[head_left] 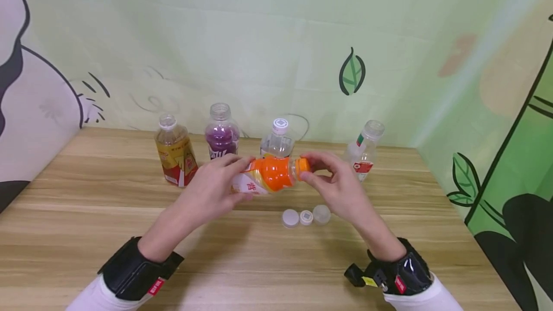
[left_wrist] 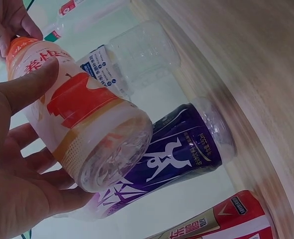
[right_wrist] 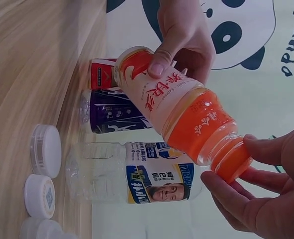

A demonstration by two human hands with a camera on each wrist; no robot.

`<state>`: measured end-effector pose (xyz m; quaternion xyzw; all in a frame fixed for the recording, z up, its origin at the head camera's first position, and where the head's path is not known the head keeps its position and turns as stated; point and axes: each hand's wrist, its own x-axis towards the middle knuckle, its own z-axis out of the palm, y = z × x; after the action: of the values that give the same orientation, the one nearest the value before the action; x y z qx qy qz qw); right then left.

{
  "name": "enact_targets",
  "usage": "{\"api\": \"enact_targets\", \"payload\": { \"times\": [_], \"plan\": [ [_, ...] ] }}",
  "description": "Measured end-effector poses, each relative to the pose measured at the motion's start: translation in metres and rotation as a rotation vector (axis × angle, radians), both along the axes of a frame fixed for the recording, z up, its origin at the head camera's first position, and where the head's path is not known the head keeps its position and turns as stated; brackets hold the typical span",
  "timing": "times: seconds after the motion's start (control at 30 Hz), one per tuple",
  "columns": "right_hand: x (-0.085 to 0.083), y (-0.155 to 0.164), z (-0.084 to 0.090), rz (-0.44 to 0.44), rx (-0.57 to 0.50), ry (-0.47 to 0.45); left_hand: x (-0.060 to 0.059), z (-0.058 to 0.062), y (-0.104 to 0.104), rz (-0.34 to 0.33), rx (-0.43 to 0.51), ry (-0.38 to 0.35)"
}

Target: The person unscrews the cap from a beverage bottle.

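An orange-and-white drink bottle [head_left: 276, 174] is held tilted on its side above the table. My left hand [head_left: 214, 184] grips its white-labelled lower body, thumb on the label in the left wrist view. At the other end my right hand [head_left: 337, 184] pinches the orange cap [right_wrist: 232, 160] between thumb and fingers. The cap sits on the bottle's neck. Below, three loose caps lie side by side on the table: a white cap [head_left: 290, 218], a smaller white cap [head_left: 306, 217] with a printed code, and a translucent cap [head_left: 321, 214].
Behind the hands stand an uncapped red-and-yellow bottle [head_left: 174, 151], an uncapped purple bottle [head_left: 222, 131], a clear bottle [head_left: 278, 140] with a white cap, and an uncapped clear bottle [head_left: 365, 148] with a red label. A printed cloth backdrop [head_left: 268, 61] rises behind the wooden table [head_left: 242, 272].
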<state>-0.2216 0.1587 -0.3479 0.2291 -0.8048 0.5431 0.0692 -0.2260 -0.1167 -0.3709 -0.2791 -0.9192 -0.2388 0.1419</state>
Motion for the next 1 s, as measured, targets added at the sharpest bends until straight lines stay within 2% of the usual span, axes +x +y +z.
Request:
{"api": "enact_targets", "payload": {
  "times": [0.2, 0.47, 1.0],
  "plan": [
    [0.0028, 0.001, 0.0032, 0.005, -0.011, 0.018, 0.0012, 0.0008, -0.0005, 0.003, 0.003, -0.036],
    [0.0019, 0.0022, 0.0054, 0.036, -0.019, 0.011, 0.0018, 0.0021, -0.0022, -0.005, 0.013, -0.037],
    [-0.0011, 0.0049, 0.0043, 0.039, -0.035, 0.017, 0.0007, 0.0004, -0.0028, -0.011, 0.026, -0.045]
  ]
}}
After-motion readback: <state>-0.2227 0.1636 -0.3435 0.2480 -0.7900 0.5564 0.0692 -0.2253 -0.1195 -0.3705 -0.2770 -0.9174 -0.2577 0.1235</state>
